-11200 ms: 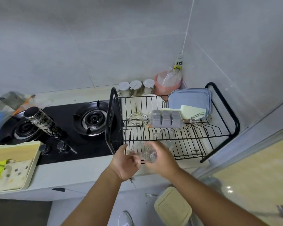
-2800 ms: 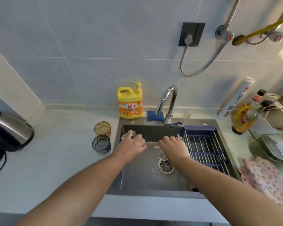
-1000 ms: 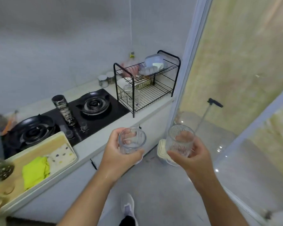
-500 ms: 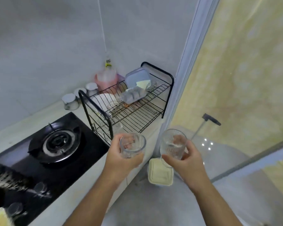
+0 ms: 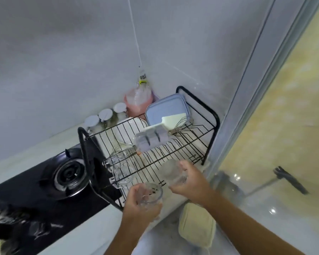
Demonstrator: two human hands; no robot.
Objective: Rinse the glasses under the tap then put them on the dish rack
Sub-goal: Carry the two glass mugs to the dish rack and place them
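**Left hand** (image 5: pixel 136 207): fingers curled round one smooth clear glass (image 5: pixel 150 195), mouth up, held at the front edge of the black wire dish rack (image 5: pixel 217 120).

**Right hand** (image 5: pixel 191 181): at 2 o'clock from the left hand, it grips one ribbed glass (image 5: pixel 170 172) over the rack's upper tier. Motion blur hides the rim, and the glass appears tipped toward 10 o'clock.

**Forearms:** both enter from 5 to 6 o'clock, with the elbows cut off.

**Under the tier wires:** at 10 o'clock from the left hand are stored glasses (image 5: pixel 119 168), possibly two, since the bars break up their outlines.

**On the tier:** one grey tray (image 5: pixel 151 139), one blue-grey lid (image 5: pixel 166 109) and two whisks (image 5: pixel 181 124).

**Behind the rack:** at 12 o'clock, three white-lidded jars (image 5: pixel 105 114).

**Beside the rack:** at 9 o'clock, one burner (image 5: pixel 70 174).
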